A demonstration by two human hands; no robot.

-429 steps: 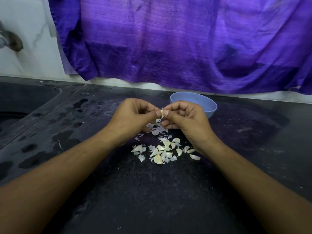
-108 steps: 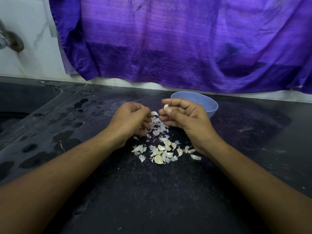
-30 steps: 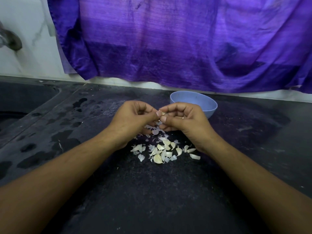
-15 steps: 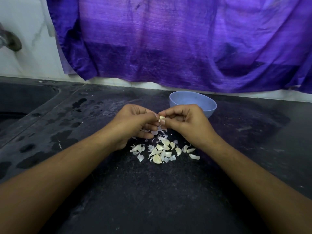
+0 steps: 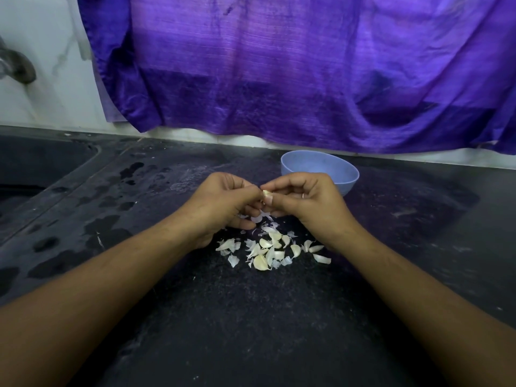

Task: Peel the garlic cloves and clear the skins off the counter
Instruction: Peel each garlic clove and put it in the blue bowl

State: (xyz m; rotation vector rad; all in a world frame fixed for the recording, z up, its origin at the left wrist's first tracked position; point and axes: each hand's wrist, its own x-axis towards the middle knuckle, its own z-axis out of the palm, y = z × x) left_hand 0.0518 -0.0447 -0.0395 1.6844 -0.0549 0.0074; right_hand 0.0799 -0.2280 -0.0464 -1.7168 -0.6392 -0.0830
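Here, the left hand point(image 5: 223, 203) and right hand point(image 5: 304, 202) meet fingertip to fingertip, both curled and pinching one garlic clove point(image 5: 267, 194) held up between them; which hand steadies and which tugs the skin I cannot tell; directly beneath the fingers, on the dark counter point(image 5: 251, 331), lies the heap of skins and cloves point(image 5: 268, 251); the blue bowl point(image 5: 347, 181) stands just beyond the right knuckles. The risks, as I judge them: the clove is small and likely slick once bared, so a hard pull could pop it from the pinch into the heap below, mixing peeled with unpeeled; papery skins may cling to fingertips or drift across the counter.
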